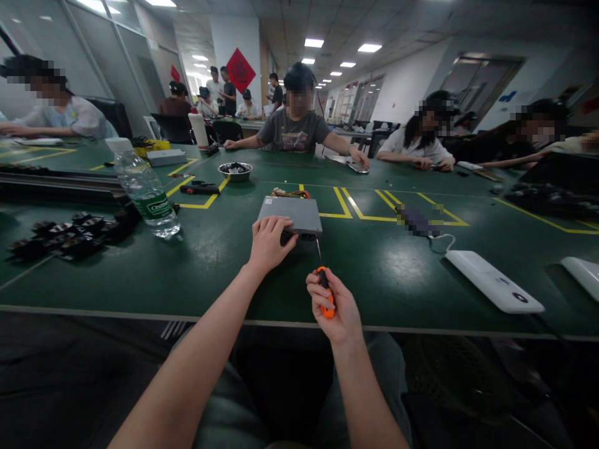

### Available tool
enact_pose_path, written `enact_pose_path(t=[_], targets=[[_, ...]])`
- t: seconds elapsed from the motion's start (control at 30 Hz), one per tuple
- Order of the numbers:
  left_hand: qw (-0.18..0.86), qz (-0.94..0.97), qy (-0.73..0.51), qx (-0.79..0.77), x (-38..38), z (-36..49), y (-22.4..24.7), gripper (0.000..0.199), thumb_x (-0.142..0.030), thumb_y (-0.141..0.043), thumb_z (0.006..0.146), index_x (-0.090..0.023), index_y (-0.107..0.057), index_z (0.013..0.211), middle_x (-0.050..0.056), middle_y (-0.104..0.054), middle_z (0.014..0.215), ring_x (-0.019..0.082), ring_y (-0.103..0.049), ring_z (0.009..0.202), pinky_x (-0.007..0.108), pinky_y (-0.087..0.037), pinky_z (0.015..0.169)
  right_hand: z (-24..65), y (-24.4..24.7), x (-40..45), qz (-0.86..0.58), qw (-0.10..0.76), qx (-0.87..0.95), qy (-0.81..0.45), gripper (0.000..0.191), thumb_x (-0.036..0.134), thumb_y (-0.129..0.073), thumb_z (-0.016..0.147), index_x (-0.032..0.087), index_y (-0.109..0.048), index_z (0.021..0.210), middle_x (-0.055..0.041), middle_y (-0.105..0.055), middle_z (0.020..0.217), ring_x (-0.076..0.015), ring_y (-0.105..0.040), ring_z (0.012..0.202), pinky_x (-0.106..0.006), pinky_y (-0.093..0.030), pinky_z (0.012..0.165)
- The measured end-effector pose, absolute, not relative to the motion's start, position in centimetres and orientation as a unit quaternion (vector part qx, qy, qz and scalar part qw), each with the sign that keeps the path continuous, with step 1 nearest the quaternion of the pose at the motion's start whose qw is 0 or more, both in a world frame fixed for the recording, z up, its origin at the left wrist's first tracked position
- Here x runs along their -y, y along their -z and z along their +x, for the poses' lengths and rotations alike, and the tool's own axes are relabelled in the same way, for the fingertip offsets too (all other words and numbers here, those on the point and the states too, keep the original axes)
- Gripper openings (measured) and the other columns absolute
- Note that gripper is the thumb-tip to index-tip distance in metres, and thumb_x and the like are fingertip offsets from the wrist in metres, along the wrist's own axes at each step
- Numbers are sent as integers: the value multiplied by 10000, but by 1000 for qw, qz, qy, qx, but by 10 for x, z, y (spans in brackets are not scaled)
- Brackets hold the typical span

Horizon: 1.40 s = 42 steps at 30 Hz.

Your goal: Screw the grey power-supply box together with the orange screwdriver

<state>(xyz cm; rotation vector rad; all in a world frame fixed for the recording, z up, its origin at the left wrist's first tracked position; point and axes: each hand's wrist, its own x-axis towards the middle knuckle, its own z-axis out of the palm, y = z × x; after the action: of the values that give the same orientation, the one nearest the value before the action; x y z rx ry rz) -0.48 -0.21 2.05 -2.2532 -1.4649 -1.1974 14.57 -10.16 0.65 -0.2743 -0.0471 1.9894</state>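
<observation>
A grey metal computer power supply [299,209] lies on the green table in front of me, its socket side facing me and coloured cables behind it. My left hand [269,244] grips its near left corner, fingers over the top and thumb at the front face. In my right hand [340,307] is a screwdriver [326,293] with an orange and black handle, fingers closed round it. Its thin shaft points up to the right end of the front face; whether the tip sits in a screw is too small to tell.
A water bottle [147,193] stands left, near a pile of black parts [77,236]. Beyond are black-handled pliers [199,188] and a metal bowl [235,172] of small parts. To the right lies a white power bank [493,280] cabled to a phone. Several people sit around the table.
</observation>
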Motion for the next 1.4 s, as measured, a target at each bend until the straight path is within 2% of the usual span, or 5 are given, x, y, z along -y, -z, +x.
enact_pose_path(t=[0.37,0.67,0.9,1.1,1.4], targets=[[103,-761,408,495,1,-5,-19,235,-308,-570,791,-255,-534,1018,24,-589,1131,217,-488,1068,388,-299,931,146,-9,102,-130,532,16,-837,204,241,-348,930,117,-500,986,44,-425,634,-17,-387,422,-79,-336,317],[102,-761,407,495,1,-5,-19,226,-324,-562,800,-255,-534,1014,19,-591,1132,216,-489,1058,383,-298,924,146,-5,102,-109,528,-3,-842,105,188,-399,906,141,-484,867,41,-430,666,-3,-409,444,-59,-354,345],[105,-761,408,494,2,-5,-19,229,-313,-561,800,-255,-530,1019,18,-590,1134,215,-490,1060,380,-298,924,146,-7,101,-114,537,16,-836,293,279,-256,949,114,-499,952,18,-449,679,-21,-383,419,-91,-329,297],[104,-761,405,496,2,-5,-20,229,-319,-559,802,-252,-533,1020,22,-590,1133,218,-487,1061,383,-295,931,144,-8,101,-102,540,-4,-836,313,286,-229,961,128,-473,844,17,-435,689,-11,-403,455,-65,-355,316],[115,-760,411,490,0,-5,-18,224,-314,-574,794,-249,-535,1004,13,-596,1118,211,-496,1046,375,-299,926,144,-8,101,-127,539,15,-833,319,305,-247,957,96,-488,985,11,-442,677,-27,-412,451,-91,-341,306]])
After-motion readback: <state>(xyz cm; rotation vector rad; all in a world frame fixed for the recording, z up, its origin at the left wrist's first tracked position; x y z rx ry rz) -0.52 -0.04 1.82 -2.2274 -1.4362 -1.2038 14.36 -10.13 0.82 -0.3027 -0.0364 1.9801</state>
